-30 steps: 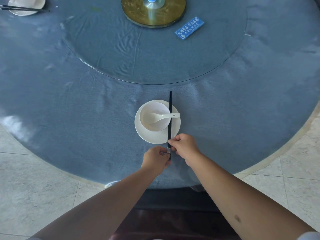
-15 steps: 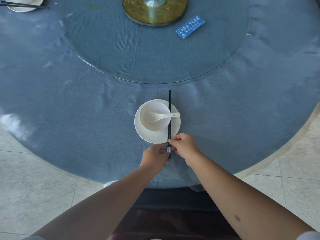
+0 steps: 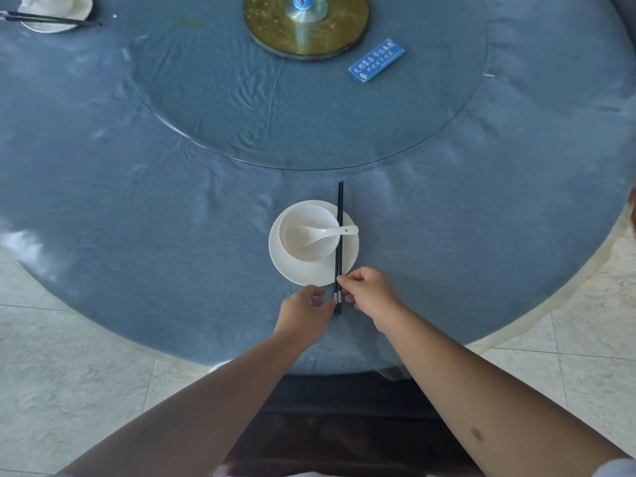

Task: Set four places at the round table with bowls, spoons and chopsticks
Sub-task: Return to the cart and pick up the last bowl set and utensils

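- I see a white bowl sitting on a white saucer near the tabletop's closest edge; I use the bowl as my landmark.
- A white spoon lies in the bowl, its handle sticking out to the right.
- A pair of black chopsticks runs along the bowl's right side, over the spoon handle and across the saucer, tips pointing away from me.
- Compared with a second ago the pair has barely shifted; only small straightening seems to be going on, so I judge this place nearly finished.
- My right hand, just nearer than the bowl, has its fingers pinching the chopsticks near their silver-banded ends.
- My left hand, beside it, has curled fingers touching the same ends; whether they grip, I cannot tell.
- Far left of the bowl, another set place shows at the corner.
- Beyond the bowl lie a glass turntable and a blue sign; nothing blocks my hands.
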`<state>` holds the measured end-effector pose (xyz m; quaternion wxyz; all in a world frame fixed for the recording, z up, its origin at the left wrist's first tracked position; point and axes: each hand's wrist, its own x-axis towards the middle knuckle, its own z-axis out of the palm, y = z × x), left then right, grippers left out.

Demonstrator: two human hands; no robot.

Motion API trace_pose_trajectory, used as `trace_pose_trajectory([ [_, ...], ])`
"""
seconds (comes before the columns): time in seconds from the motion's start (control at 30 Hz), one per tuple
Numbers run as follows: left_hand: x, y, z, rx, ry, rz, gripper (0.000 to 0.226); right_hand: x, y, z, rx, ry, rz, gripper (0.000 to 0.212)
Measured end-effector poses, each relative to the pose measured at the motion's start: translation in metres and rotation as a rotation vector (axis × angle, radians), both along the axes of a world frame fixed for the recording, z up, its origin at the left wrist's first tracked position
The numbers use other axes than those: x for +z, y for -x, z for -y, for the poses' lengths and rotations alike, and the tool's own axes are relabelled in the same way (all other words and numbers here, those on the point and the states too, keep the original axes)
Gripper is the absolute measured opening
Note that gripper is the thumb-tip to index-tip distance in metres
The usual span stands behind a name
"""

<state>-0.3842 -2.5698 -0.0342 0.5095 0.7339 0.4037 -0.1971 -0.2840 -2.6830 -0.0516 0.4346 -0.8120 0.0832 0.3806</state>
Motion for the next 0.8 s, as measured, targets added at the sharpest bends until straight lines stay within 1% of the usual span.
trace_pose_trajectory([
  [0.07,0.009,0.009,-0.008,-0.069,-0.089,0.0,0.041,0.006,0.0,0.009,0.102,0.073,0.095,0.02],
  [0.13,0.018,0.026,-0.022,-0.183,-0.227,-0.005,0.047,0.016,0.001,0.022,0.23,0.175,0.19,0.024],
  [0.17,0.022,0.036,-0.03,-0.258,-0.312,-0.011,0.051,0.022,0.003,0.03,0.295,0.234,0.232,0.032],
  [0.23,0.03,0.057,-0.046,-0.397,-0.47,-0.024,0.06,0.035,0.011,0.043,0.464,0.374,0.36,0.056],
  [0.3,0.042,0.073,-0.059,-0.456,-0.576,-0.038,0.073,0.049,0.022,0.05,0.645,0.465,0.515,0.072],
  [0.37,0.054,0.084,-0.065,-0.475,-0.627,-0.082,0.088,0.065,0.034,0.049,0.787,0.493,0.611,0.085],
  [0.43,0.067,0.096,-0.065,-0.486,-0.663,-0.13,0.098,0.078,0.046,0.041,0.91,0.475,0.675,0.096],
  [0.5,0.081,0.112,-0.063,-0.431,-0.7,-0.151,0.101,0.088,0.058,0.027,1.051,0.425,0.73,0.101],
  [0.6,0.103,0.15,-0.06,-0.197,-0.73,-0.173,0.098,0.101,0.074,0.001,1.238,0.313,0.799,0.103],
  [0.7,0.123,0.21,-0.054,0.029,-0.743,-0.207,0.095,0.111,0.094,-0.031,1.405,0.22,0.871,0.102],
  [0.8,0.135,0.278,-0.041,0.136,-0.824,-0.273,0.094,0.12,0.126,-0.067,1.547,0.134,0.915,0.098],
])
